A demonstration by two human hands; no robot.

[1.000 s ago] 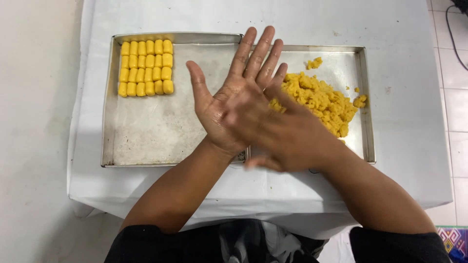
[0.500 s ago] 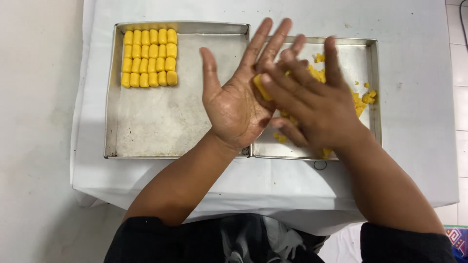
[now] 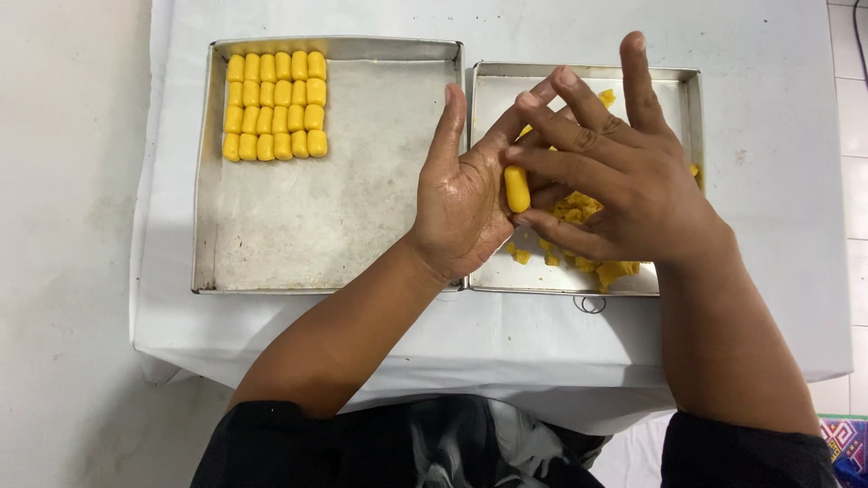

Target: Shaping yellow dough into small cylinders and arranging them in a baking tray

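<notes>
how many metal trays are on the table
2. One square metal baking tray sits on the left with rows of yellow dough rolls in its far-left corner. The second metal tray touches its right side, partly hidden under both hands.

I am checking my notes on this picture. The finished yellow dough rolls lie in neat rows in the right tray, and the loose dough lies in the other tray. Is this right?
Not quite. The head view shows the neat rows of yellow dough rolls in the left tray, at its far left corner. The loose dough lies in the right tray, partly under the hands.
</notes>
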